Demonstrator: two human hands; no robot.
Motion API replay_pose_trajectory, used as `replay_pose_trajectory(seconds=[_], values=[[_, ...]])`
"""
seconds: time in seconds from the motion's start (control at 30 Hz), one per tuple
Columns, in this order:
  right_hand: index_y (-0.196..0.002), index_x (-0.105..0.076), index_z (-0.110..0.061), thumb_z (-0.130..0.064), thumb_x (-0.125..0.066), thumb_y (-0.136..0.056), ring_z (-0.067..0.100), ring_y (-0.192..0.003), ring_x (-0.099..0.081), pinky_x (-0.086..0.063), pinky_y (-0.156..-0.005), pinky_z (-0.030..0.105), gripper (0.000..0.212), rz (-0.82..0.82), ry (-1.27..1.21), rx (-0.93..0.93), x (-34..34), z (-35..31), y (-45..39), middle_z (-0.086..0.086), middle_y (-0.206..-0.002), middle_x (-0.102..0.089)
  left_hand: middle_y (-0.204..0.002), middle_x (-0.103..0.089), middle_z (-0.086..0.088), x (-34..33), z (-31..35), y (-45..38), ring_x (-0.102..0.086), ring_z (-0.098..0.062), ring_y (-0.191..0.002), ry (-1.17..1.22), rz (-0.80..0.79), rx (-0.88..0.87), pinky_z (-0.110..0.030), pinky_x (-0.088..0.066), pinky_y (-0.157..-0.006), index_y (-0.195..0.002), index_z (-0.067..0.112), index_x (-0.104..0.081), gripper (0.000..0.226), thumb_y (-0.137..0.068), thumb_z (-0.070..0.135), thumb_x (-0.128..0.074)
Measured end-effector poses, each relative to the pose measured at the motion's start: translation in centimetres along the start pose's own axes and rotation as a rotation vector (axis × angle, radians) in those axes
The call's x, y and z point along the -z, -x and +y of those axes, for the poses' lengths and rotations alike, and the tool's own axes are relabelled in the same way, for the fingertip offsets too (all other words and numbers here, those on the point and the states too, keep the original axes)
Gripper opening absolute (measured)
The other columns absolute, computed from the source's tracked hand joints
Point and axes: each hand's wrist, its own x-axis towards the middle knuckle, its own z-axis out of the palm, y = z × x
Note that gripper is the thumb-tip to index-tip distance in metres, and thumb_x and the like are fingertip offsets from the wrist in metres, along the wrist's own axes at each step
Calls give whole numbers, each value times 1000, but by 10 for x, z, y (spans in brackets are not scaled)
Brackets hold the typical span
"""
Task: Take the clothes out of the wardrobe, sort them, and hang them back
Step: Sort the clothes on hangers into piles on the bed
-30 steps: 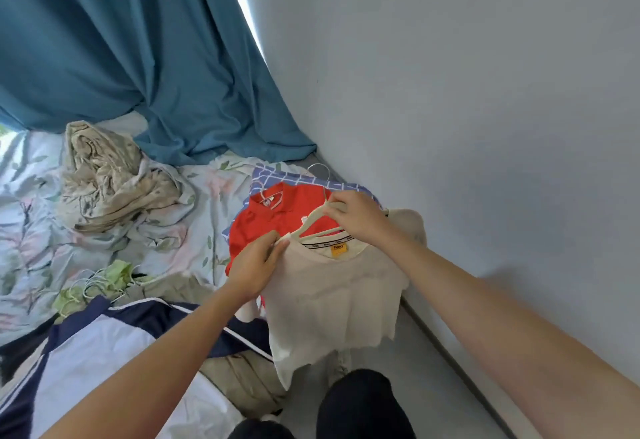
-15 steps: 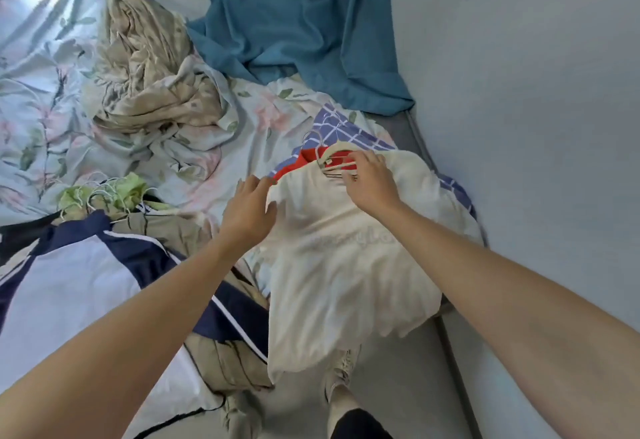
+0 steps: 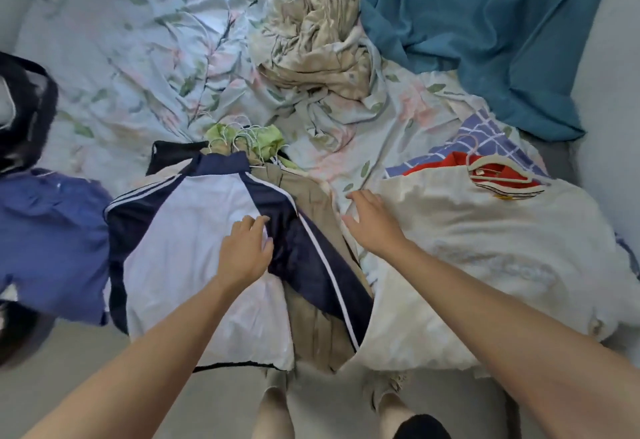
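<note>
Navy-and-white striped track jacket (image 3: 207, 241) under left hand (image 3: 244, 253), fingers loosely curled; right hand (image 3: 372, 222) spread, holding nothing, beside cream T-shirt (image 3: 485, 248), sorted aside.

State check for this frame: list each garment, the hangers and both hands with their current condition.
Cream T-shirt: flat on the bed, on a hanger.
Red shirt: under the cream one.
Navy-and-white jacket: spread flat, on a hanger.
Khaki garment: beneath the jacket.
Hanger hooks: bunched together.
Left hand: resting on the jacket.
Right hand: open, holding nothing.
</note>
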Motion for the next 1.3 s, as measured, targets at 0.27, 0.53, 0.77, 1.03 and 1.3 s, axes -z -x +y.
replay_pose_trajectory(seconds=[0.27, 0.53, 0.77, 1.03, 1.3], values=[[-155, -38, -18, -35, -57, -103, 31, -145, -34, -39, -114, 47, 58, -132, 39, 67, -124, -127, -76, 6, -156, -42, -149, -46, -4, 15, -182, -12, -43, -29, -134, 3, -25, 99, -47, -43, -100, -154, 23, -42, 52, -104, 34, -51], [-142, -42, -18, -35, -59, -99, 37, -130, -45, -44, -101, 50, 49, -27, 171, -113, -161, -154, -141, 12, -138, -49, -153, -44, -17, 45, -267, -104, -40, -39, -142, 27, 80, 118, -55, -43, -104, -155, 13, -43, 60, -102, 36, -60], [-90, -46, -13, -44, -67, -91, 30, -85, -59, -41, -64, 42, 37, 84, -42, -177, -161, -161, -146, 4, -91, -60, -151, -43, -13, 63, -283, -139, -39, -35, -141, 58, -33, 84, -49, -42, -106, -160, 18, -32, 87, -87, 37, -76], [-76, -51, -14, -59, -72, -86, 26, -74, -58, -44, -64, 38, 51, 271, -264, -164, -113, -184, -101, 3, -72, -61, -97, -68, 10, 115, -254, -115, -62, -16, -94, 243, 97, -3, -44, -53, -79, -101, 28, -64, 48, -93, 72, -49], [-87, -43, -32, -78, -58, -80, 20, -74, -61, -54, -71, 47, 50, 208, -168, 13, -48, -209, -17, -9, -74, -59, -62, -49, 6, 179, -189, -1, -48, -10, -62, 322, 282, -25, -37, -28, -56, -67, 31, -39, 46, -103, 52, -56]])
